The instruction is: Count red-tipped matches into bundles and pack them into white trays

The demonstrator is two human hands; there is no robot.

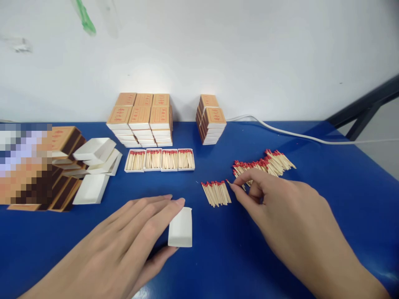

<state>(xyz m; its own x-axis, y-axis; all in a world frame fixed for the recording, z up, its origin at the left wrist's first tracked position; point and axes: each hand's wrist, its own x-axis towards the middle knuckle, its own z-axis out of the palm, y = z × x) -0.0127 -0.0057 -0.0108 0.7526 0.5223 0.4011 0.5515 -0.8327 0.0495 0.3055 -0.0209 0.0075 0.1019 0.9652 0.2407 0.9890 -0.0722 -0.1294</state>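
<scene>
- Left of the row of filled trays (pixel 170 169), we see brown box sleeves (pixel 62 193) and loose white trays (pixel 92 190).
- Nearer us than the row, our left hand (pixel 134 232) grips a white tray (pixel 181 228) between fingers and thumb.
- Behind the row, we see stacked matchboxes (pixel 140 116).
- Right of the row lies a small spread of matches (pixel 215 193).
- Farther right of it, our right hand (pixel 289 211) pinches one match (pixel 227 182) near a larger heap (pixel 272 161).
</scene>
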